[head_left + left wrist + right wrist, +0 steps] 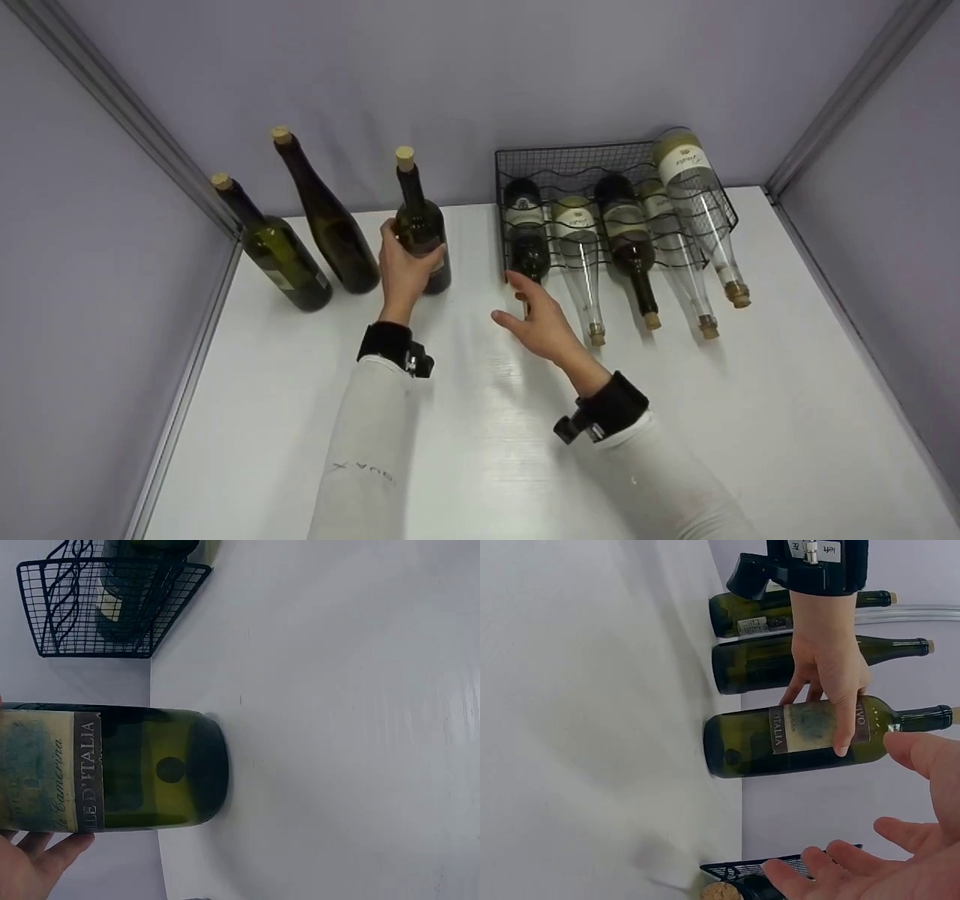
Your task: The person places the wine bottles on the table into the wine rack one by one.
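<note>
My left hand (405, 271) grips a dark green corked wine bottle (421, 219) around its body, thumb on one side and fingers on the other. This bottle stands upright on the white table, its cream-and-dark label (810, 726) partly covered by the hand in the right wrist view. My right hand (549, 324) is held with fingers spread and nothing in it, in front of a black wire rack (577, 159). In the head view it overlaps the neck of the leftmost racked bottle (527, 217), a dark one lying with its neck toward me.
Two more corked green bottles, a shorter one (285, 259) and a taller one (330, 225), stand at the left. Clear bottles (581, 247) and another dark bottle (626, 225) lie in the rack, one clear bottle (694, 180) higher at its right end. Walls enclose the table.
</note>
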The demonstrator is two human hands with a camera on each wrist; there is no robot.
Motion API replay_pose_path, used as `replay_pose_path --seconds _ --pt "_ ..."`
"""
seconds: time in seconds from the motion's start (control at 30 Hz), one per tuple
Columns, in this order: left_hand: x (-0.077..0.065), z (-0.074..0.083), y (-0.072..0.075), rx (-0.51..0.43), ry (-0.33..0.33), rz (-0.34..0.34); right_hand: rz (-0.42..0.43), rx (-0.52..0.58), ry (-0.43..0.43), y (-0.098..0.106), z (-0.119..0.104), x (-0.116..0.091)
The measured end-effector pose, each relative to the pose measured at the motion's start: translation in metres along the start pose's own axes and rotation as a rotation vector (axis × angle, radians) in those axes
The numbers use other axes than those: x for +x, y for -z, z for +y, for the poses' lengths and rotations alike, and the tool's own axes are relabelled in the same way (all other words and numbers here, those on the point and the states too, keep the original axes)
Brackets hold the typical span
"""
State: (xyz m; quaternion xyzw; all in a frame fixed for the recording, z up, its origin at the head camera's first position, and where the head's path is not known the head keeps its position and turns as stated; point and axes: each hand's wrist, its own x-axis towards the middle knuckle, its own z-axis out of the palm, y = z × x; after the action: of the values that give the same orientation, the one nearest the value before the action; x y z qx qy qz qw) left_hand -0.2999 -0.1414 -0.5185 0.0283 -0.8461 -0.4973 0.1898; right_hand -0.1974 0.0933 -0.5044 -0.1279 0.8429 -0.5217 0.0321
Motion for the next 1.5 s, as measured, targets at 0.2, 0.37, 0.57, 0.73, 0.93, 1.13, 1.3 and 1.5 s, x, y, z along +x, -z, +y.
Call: replay_pose_path --seconds 0.2,0.37,0.57,0.73,0.93,1.13,1.3,1.5 --pt "-0.007 0.009 0.002 0.019 -0.102 -0.038 -0.022 0.068 -0.028 0.003 -0.001 -0.001" --pt "-0.014 0.018 0.003 0.086 -0.189 -0.084 -0.04 0.114 -0.05 0.005 0.0 -0.001" --pt "-0.02 0.023 0.005 0.157 -0.277 -0.139 -0.052 0.156 -0.066 0.005 0.0 0.0" --pt "-0.025 0.025 0.009 0.208 -0.34 -0.18 -0.061 0.193 -0.071 0.008 0.001 0.0" --pt "-0.031 0.027 0.015 0.245 -0.36 -0.247 -0.111 0.273 -0.124 0.017 -0.011 -0.002" --pt "-0.035 0.025 0.018 0.28 -0.395 -0.298 -0.099 0.384 -0.111 0.023 -0.006 0.001" --pt "-0.037 0.023 0.019 0.306 -0.455 -0.326 -0.076 0.485 -0.082 0.03 -0.003 0.003" --pt "-0.039 0.019 0.021 0.342 -0.523 -0.36 -0.053 0.586 -0.056 0.037 -0.006 0.002"
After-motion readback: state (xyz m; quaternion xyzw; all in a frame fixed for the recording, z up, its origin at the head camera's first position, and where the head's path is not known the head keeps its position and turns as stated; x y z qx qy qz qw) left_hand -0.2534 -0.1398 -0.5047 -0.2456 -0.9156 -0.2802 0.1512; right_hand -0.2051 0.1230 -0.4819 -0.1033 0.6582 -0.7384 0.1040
